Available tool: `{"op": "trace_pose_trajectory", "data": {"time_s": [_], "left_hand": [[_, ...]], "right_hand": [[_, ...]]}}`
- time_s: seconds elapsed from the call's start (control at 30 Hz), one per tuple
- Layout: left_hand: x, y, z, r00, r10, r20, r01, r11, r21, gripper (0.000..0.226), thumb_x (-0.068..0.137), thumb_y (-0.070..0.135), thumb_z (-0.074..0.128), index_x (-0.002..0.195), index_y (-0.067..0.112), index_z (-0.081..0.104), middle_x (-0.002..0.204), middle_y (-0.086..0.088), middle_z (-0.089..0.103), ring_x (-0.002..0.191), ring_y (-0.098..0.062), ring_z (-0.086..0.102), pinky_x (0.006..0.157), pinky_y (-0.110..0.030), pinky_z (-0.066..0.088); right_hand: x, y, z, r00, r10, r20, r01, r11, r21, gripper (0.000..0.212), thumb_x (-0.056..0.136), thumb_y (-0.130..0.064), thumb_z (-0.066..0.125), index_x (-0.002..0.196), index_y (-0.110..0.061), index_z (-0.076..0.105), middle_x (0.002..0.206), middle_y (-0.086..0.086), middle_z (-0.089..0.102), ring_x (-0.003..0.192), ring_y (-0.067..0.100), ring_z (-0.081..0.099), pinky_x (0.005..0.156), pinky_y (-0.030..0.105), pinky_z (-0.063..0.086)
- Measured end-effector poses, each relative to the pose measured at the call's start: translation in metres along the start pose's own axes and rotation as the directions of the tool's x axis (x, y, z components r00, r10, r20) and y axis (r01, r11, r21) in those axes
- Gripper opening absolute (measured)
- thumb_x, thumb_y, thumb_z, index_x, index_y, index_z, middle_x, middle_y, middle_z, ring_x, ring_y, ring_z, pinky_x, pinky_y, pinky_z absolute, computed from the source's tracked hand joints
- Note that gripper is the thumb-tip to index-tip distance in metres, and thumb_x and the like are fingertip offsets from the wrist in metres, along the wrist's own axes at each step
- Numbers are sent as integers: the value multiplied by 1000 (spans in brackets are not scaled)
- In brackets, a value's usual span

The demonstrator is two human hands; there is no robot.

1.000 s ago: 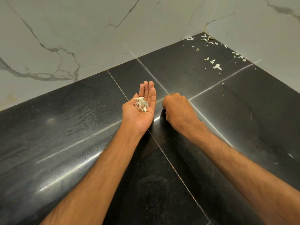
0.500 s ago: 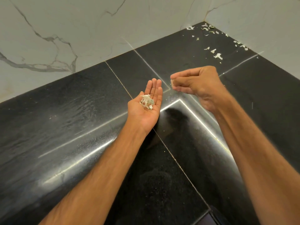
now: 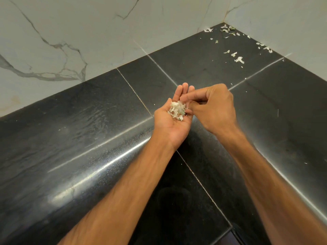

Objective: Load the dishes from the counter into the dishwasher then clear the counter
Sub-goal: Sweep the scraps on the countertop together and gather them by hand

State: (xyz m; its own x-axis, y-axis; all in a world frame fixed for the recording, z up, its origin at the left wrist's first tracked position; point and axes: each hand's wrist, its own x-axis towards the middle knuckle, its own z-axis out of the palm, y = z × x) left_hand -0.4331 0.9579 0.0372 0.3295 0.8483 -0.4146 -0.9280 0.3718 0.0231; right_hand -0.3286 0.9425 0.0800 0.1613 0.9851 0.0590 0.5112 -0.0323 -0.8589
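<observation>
the left hand (image 3: 174, 123) lies palm up above the black table (image 3: 85, 131), fingers straight and together, carrying a small pile of scraps (image 3: 177, 110) in its hollow. the right hand (image 3: 216, 107) reaches across from the side, fingers curled and thumb laid over the left fingertips, pinching at the pile's edge. more loose scraps (image 3: 238, 59) lie scattered well apart from the hands, in the table's far corner along the marble wall (image 3: 88, 32).

Left hand (image 3: 174, 122) palm up, fingers (image 3: 179, 91) straight and together, scraps (image 3: 177, 110) lying in palm. Right hand (image 3: 215, 108) knuckles up beside it, fingers curled, thumb and fingertips pinching at scraps. Forearms bare, extended forward, converging.
</observation>
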Motion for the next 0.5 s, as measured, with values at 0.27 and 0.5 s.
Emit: {"op": "trace_pose_trajectory", "data": {"time_s": [0.27,0.5], "left_hand": [[-16,-11,2,999,-38,12,38,999,-13,44,109,21,27,124,0,63,125,-16,67,120,-32,62,119,-35,35],[-43,-27,-1,994,-104,33,102,993,53,46,109,24,26,120,3,65,127,-12,68,115,-29,66,121,-30,28]], "right_hand": [[-27,-2,-9,989,13,-144,4,993,116,20,79,-1,79,91,-16,83,81,-10,77,74,-7,71,69,5,52],[-61,-4,-26,984,99,-149,-56,962,267,32,80,12,65,97,-10,80,87,-1,79,84,6,76,82,31,63]]}}
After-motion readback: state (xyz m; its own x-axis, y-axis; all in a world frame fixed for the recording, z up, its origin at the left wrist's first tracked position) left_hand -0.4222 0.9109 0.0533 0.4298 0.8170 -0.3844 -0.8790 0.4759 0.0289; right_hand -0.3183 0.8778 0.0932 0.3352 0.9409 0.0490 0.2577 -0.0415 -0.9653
